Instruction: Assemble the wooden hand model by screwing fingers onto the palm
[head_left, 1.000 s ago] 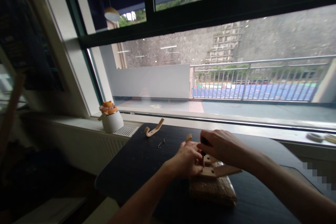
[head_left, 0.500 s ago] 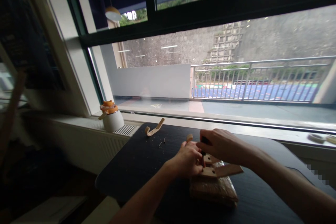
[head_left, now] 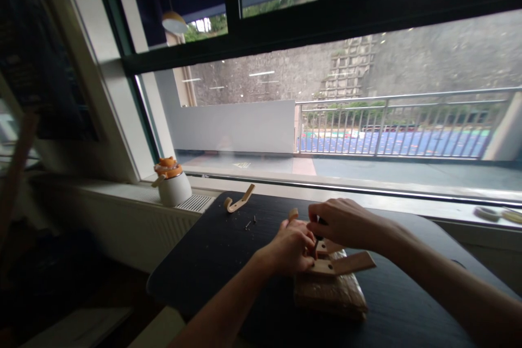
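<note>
My right hand (head_left: 340, 223) is closed around the dark handle of a screwdriver (head_left: 317, 246), whose shaft points down at the wood. Most of the handle is hidden in my fingers. My left hand (head_left: 290, 247) grips a pale wooden hook (head_left: 353, 264) with its fingers close to the screwdriver's tip; the tip itself is covered. Another bent wooden piece (head_left: 326, 247) shows just behind, under my hands. Both rest on a brown block wrapped in clear plastic (head_left: 330, 296). Farther left on the table lies a loose wooden hook (head_left: 240, 201), with a few small screws (head_left: 248, 224) near it.
The dark table (head_left: 196, 261) has a rounded edge and stands against the window sill. A grey pot with an orange animal-shaped top (head_left: 174, 187) sits on the radiator cover at left. A roll of tape (head_left: 487, 213) lies on the sill at right.
My right hand has turned slightly about the screwdriver's handle, so less of the handle shows. My left hand keeps its place on the wooden hook.
</note>
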`<action>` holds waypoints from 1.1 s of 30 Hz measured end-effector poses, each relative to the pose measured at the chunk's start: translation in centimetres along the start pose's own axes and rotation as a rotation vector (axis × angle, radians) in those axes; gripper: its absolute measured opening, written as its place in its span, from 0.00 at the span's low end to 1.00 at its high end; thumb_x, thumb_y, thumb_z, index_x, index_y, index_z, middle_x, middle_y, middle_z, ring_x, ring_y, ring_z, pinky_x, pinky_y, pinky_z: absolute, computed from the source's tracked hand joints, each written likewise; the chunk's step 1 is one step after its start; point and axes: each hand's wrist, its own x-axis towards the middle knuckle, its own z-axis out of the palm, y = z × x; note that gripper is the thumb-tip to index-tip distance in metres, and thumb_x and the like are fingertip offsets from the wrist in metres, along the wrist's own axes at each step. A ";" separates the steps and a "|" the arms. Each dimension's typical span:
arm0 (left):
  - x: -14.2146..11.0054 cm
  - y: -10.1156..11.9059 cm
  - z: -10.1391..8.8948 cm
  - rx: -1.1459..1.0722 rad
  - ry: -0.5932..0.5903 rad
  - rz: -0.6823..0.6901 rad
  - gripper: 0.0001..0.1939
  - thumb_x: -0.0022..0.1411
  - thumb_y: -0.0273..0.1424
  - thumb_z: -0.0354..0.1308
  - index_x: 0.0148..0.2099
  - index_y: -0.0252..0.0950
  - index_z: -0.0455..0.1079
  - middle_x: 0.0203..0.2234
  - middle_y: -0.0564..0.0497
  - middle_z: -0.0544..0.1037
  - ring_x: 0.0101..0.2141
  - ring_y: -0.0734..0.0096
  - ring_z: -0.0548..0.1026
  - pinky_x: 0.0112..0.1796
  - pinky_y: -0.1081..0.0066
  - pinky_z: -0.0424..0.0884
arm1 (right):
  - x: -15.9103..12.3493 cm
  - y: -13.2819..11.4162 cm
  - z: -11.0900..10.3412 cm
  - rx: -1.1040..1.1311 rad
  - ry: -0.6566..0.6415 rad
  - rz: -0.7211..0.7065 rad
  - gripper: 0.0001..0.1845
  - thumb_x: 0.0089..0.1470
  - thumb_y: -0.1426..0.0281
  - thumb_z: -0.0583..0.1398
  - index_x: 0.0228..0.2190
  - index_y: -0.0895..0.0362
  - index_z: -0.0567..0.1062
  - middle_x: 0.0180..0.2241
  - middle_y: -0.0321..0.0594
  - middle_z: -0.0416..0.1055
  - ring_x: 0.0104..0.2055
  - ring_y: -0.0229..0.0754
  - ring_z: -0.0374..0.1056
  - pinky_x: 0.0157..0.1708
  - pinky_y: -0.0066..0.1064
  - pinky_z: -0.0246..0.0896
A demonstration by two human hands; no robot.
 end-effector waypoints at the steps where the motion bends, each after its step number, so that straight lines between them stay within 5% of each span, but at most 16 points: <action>1: 0.0 -0.1 0.1 -0.002 0.003 0.004 0.02 0.49 0.26 0.61 0.27 0.38 0.75 0.34 0.51 0.77 0.45 0.60 0.69 0.48 0.58 0.56 | 0.0 -0.1 -0.2 -0.001 -0.011 -0.001 0.12 0.52 0.65 0.55 0.34 0.56 0.75 0.27 0.43 0.75 0.29 0.43 0.68 0.24 0.30 0.45; 10: 0.0 -0.3 0.4 -0.026 0.045 0.022 0.02 0.49 0.27 0.62 0.26 0.37 0.75 0.38 0.50 0.76 0.46 0.60 0.68 0.49 0.58 0.56 | 0.4 -0.4 -0.8 -0.022 -0.112 -0.048 0.11 0.49 0.68 0.53 0.30 0.56 0.76 0.29 0.45 0.76 0.31 0.44 0.69 0.25 0.30 0.48; 17: 0.1 -0.3 0.3 -0.046 0.022 0.018 0.03 0.49 0.27 0.62 0.24 0.36 0.74 0.35 0.51 0.77 0.46 0.60 0.69 0.49 0.61 0.56 | 0.5 -0.5 -1.6 -0.030 -0.124 -0.028 0.17 0.47 0.64 0.55 0.39 0.58 0.74 0.32 0.48 0.77 0.31 0.46 0.69 0.25 0.30 0.51; 25: 0.0 -0.3 0.3 -0.041 0.011 0.009 0.01 0.50 0.29 0.63 0.27 0.38 0.76 0.39 0.50 0.76 0.47 0.59 0.67 0.51 0.57 0.54 | 0.4 -0.5 -1.2 -0.001 -0.119 -0.074 0.13 0.52 0.69 0.52 0.29 0.58 0.76 0.29 0.45 0.76 0.31 0.42 0.68 0.27 0.30 0.51; 33: 0.0 -0.4 0.3 -0.042 0.001 0.002 0.02 0.50 0.29 0.63 0.27 0.38 0.76 0.38 0.50 0.77 0.48 0.58 0.66 0.51 0.58 0.53 | 0.2 -0.4 -1.6 0.025 -0.124 -0.041 0.16 0.48 0.65 0.56 0.38 0.56 0.75 0.31 0.44 0.76 0.30 0.43 0.67 0.26 0.30 0.51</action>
